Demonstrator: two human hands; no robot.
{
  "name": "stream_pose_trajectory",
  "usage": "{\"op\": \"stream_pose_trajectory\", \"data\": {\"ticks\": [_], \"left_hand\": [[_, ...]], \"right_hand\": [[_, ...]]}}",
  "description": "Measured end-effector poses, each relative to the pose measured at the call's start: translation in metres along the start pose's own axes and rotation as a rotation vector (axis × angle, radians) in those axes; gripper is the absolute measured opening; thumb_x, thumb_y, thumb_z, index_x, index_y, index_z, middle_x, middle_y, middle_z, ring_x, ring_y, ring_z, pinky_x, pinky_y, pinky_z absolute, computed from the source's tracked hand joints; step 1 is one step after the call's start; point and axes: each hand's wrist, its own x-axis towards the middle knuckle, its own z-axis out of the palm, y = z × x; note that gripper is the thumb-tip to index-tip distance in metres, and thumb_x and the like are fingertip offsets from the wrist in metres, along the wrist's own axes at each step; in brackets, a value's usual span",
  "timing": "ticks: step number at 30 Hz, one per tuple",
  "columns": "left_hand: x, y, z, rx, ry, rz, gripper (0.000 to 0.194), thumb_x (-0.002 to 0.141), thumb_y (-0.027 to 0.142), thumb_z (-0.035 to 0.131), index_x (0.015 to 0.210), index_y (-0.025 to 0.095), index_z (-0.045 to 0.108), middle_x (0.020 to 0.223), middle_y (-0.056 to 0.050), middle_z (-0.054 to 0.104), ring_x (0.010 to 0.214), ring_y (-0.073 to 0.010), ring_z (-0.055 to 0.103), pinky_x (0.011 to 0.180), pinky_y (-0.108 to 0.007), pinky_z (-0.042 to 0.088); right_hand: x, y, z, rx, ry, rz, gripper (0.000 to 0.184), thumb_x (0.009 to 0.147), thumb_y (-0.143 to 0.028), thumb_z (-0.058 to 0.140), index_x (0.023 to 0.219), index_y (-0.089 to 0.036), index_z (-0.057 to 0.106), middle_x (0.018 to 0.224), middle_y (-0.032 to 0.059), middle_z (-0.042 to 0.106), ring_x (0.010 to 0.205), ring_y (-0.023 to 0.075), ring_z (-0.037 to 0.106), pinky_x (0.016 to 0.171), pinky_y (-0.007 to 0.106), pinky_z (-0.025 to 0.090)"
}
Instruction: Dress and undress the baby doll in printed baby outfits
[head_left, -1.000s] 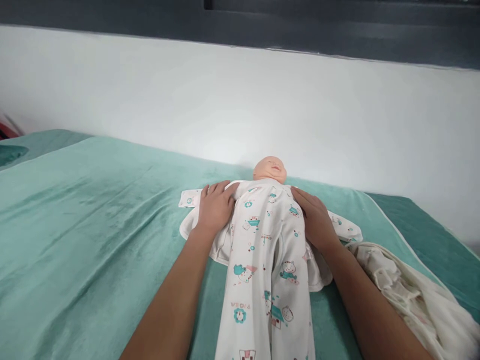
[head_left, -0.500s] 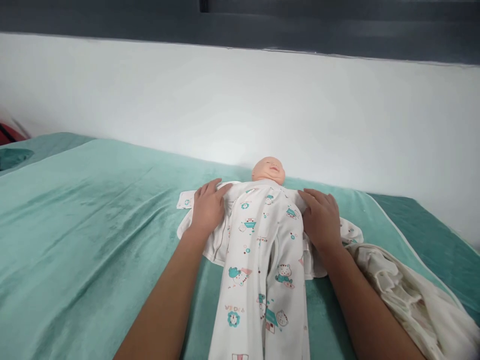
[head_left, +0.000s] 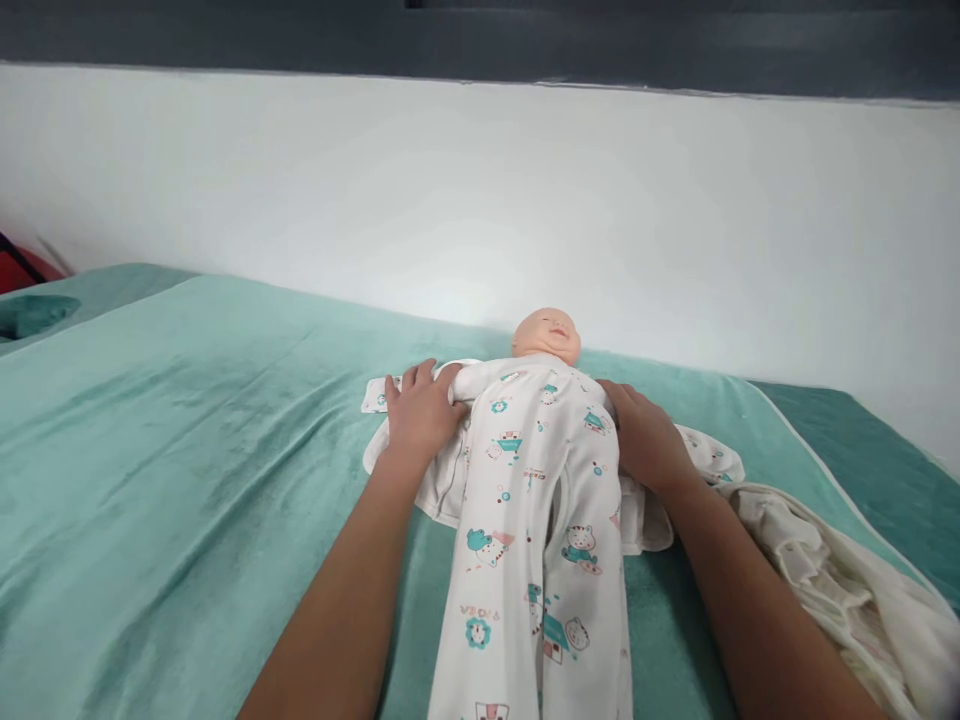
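A baby doll (head_left: 547,335) lies on its back with its head towards the wall. White printed baby pants (head_left: 517,480) cover its body, the legs stretching towards me. Beneath them is a spread white baby top (head_left: 446,485), with a printed sleeve (head_left: 711,455) out to the right. My left hand (head_left: 421,410) rests open on the top beside the doll's left-of-view shoulder, its fingers apart and thumb near the pants. At the opposite side, my right hand (head_left: 645,430) is closed against the upper edge of the pants; its fingertips are partly hidden.
A green plush cover (head_left: 210,420) with folds spreads over the bed. Crumpled off-white cloth (head_left: 832,580) lies at the right, beside my forearm. The white wall (head_left: 337,200) rises right behind the doll's head. A red object (head_left: 22,268) shows at the far left.
My right hand has turned, and its fingers have drawn together along the side of the pants. My left hand's fingers have spread a little more. The whole view has shifted slightly.
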Motion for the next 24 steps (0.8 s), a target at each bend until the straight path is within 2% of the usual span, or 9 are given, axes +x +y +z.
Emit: {"op": "stream_pose_trajectory", "data": {"ticks": [2, 5, 7, 9, 12, 16, 17, 20, 24], "left_hand": [[0.0, -0.001, 0.0, -0.004, 0.006, -0.019, 0.053, 0.087, 0.034, 0.059, 0.14, 0.038, 0.053, 0.154, -0.009, 0.046, 0.142, -0.0362, 0.04, 0.12, -0.067, 0.016], [0.001, -0.001, -0.001, -0.025, 0.013, -0.023, 0.053, 0.087, 0.032, 0.059, 0.139, 0.038, 0.054, 0.153, -0.009, 0.047, 0.14, -0.0359, 0.042, 0.12, -0.069, 0.015], [0.001, -0.001, 0.0, -0.038, 0.016, -0.019, 0.054, 0.086, 0.03, 0.06, 0.139, 0.037, 0.054, 0.152, -0.009, 0.049, 0.139, -0.0359, 0.043, 0.119, -0.069, 0.014], [0.001, 0.0, 0.0, -0.046, 0.022, -0.017, 0.054, 0.086, 0.03, 0.06, 0.139, 0.036, 0.054, 0.151, -0.009, 0.05, 0.138, -0.0363, 0.043, 0.119, -0.07, 0.014], [0.001, -0.001, 0.001, -0.054, 0.032, -0.011, 0.052, 0.087, 0.03, 0.059, 0.138, 0.036, 0.055, 0.15, -0.009, 0.051, 0.138, -0.0362, 0.044, 0.119, -0.071, 0.014], [0.001, -0.002, 0.003, -0.053, 0.027, -0.008, 0.054, 0.087, 0.033, 0.06, 0.14, 0.035, 0.053, 0.15, -0.009, 0.051, 0.139, -0.0362, 0.043, 0.12, -0.071, 0.013], [0.001, -0.003, 0.003, -0.054, 0.022, -0.008, 0.054, 0.087, 0.035, 0.061, 0.14, 0.034, 0.053, 0.15, -0.01, 0.051, 0.139, -0.0364, 0.043, 0.119, -0.071, 0.014], [0.002, -0.004, 0.003, -0.054, 0.014, -0.007, 0.056, 0.086, 0.038, 0.061, 0.141, 0.034, 0.052, 0.151, -0.01, 0.05, 0.141, -0.0359, 0.041, 0.119, -0.071, 0.014], [0.003, -0.005, 0.0, -0.036, 0.008, -0.04, 0.062, 0.082, 0.034, 0.064, 0.142, 0.039, 0.05, 0.153, -0.008, 0.047, 0.144, -0.0331, 0.038, 0.121, -0.068, 0.016]], "right_hand": [[-0.001, 0.005, -0.001, 0.073, 0.017, 0.029, 0.052, 0.078, -0.017, 0.055, 0.13, -0.022, 0.061, 0.126, 0.0128, 0.068, 0.111, 0.034, 0.063, 0.093, 0.047, 0.051], [-0.002, 0.001, -0.007, 0.308, 0.116, 0.112, 0.057, 0.074, -0.013, 0.052, 0.128, -0.024, 0.063, 0.129, 0.0071, 0.068, 0.116, 0.0286, 0.062, 0.099, 0.044, 0.05], [0.002, -0.013, -0.015, 0.406, 0.187, 0.164, 0.055, 0.075, -0.012, 0.048, 0.126, -0.023, 0.065, 0.128, 0.0062, 0.068, 0.117, 0.0264, 0.062, 0.102, 0.044, 0.048], [0.012, -0.038, -0.023, 0.406, 0.208, 0.125, 0.05, 0.078, -0.014, 0.046, 0.124, -0.022, 0.066, 0.128, 0.0062, 0.068, 0.118, 0.0257, 0.061, 0.105, 0.044, 0.047], [0.041, -0.088, -0.026, 0.26, 0.065, -0.072, 0.049, 0.083, -0.01, 0.041, 0.124, -0.022, 0.066, 0.131, 0.0065, 0.067, 0.124, 0.0256, 0.058, 0.106, 0.043, 0.045], [0.081, -0.154, -0.01, -0.166, -0.394, -0.252, 0.035, 0.092, -0.017, 0.045, 0.12, -0.016, 0.066, 0.123, 0.0141, 0.068, 0.113, 0.0314, 0.062, 0.087, 0.044, 0.051], [0.089, -0.165, -0.004, -0.2, -0.432, -0.27, 0.031, 0.09, -0.019, 0.052, 0.117, -0.015, 0.067, 0.12, 0.0158, 0.068, 0.111, 0.033, 0.062, 0.086, 0.044, 0.05], [0.101, -0.178, 0.006, -0.253, -0.483, -0.295, 0.039, 0.081, -0.019, 0.067, 0.12, -0.013, 0.066, 0.12, 0.0174, 0.066, 0.111, 0.0347, 0.061, 0.088, 0.045, 0.049], [0.103, -0.162, 0.0, -0.302, -0.563, -0.308, 0.058, 0.075, -0.015, 0.07, 0.132, -0.019, 0.057, 0.125, 0.0133, 0.064, 0.113, 0.0316, 0.06, 0.082, 0.039, 0.049]]}}
